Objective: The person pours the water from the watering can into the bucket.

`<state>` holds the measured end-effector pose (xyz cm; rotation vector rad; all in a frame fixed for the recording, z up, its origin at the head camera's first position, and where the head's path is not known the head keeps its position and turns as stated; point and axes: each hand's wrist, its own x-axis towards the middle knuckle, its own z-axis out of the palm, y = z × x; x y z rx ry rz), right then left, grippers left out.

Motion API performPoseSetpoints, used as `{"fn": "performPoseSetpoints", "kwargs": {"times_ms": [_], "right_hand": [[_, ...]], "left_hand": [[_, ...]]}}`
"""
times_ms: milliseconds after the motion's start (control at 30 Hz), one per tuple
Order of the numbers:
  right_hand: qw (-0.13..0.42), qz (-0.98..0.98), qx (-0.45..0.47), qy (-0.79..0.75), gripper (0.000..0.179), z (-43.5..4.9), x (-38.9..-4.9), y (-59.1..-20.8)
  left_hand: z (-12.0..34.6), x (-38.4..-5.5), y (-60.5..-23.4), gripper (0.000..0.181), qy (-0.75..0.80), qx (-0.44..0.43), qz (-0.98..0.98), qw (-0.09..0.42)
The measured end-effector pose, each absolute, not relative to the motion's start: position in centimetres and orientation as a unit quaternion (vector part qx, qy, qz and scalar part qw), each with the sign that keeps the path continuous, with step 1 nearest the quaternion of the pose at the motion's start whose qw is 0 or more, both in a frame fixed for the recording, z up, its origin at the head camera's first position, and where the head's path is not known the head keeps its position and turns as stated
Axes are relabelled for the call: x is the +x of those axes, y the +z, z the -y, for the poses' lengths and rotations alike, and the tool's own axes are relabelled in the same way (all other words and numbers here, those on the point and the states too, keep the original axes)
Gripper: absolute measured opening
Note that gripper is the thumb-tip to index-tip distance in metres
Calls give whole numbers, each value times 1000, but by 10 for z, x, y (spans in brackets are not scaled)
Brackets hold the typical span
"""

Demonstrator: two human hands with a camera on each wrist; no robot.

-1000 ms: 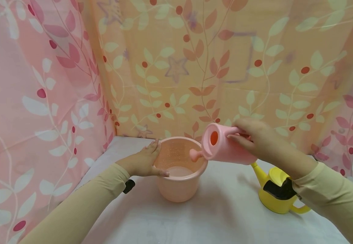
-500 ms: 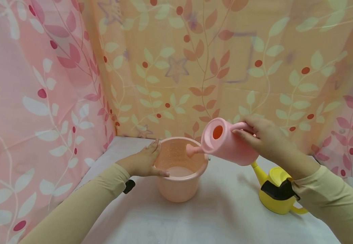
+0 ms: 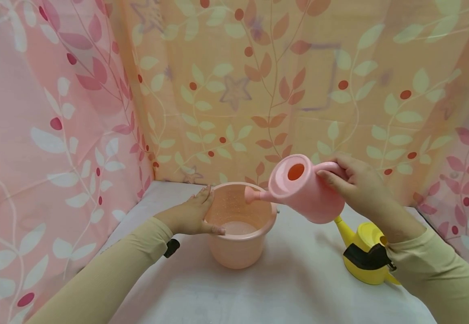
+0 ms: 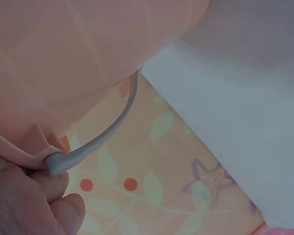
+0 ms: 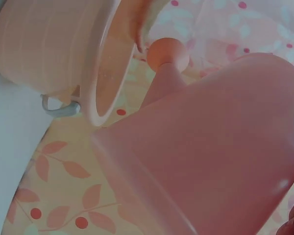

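Note:
A peach plastic bucket (image 3: 237, 253) stands upright on the white-covered table, with droplets on its inner wall. My left hand (image 3: 190, 214) grips its left rim, thumb along the near side. In the left wrist view, curled fingers (image 4: 67, 208) show under the rim beside the grey bail handle (image 4: 105, 137). My right hand (image 3: 361, 186) holds a pink watering can (image 3: 309, 195) by its handle, raised off the table and leaning left. The can's spout (image 3: 254, 195) reaches over the bucket's right rim. Its round top opening faces up and toward me.
A yellow watering can (image 3: 365, 272) stands on the right of the table, partly behind my right wrist and a black strap (image 3: 365, 256). Floral cloth (image 3: 234, 90) hangs close behind and along both sides. White cloth (image 3: 234, 297) covers the tabletop.
The pink watering can has turned more upright and shifted slightly right, its spout rising within the bucket's opening. My right hand moved right with it. The left hand and bucket stayed put.

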<state>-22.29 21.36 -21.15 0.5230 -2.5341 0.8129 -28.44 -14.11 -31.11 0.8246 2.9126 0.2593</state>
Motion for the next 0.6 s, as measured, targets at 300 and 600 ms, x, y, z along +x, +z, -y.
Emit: {"fn": "performPoseSetpoints", "kwargs": {"times_ms": [300, 600], "right_hand": [[219, 910, 164, 310, 21, -221, -225, -221], [220, 902, 162, 334, 26, -225, -228, -231]], "left_hand": [[141, -284, -311, 122, 85, 269, -958, 54], [141, -284, -311, 121, 88, 272, -957, 52]]}}
